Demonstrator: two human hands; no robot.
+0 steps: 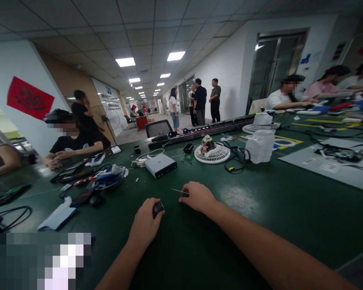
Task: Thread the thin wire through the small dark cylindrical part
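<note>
Left hand (pixel 145 223) clenched round small black part (pixel 157 208), resting on green table (pixel 260 209) for steadiness. Right hand (pixel 198 196) pinches thin metal tool (pixel 179 191), tip aimed left, just short of part. Grey box (pixel 161 165) beyond.

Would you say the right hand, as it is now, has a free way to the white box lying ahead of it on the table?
Probably yes: only bare green table lies between the right hand and the white box, though the hand already holds a thin tool.

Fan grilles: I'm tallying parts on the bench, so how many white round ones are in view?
2. One fan grille lies mid-table with a motor on it; a second grille sits farther back under a white cap. Others may be hidden by clutter.
</note>
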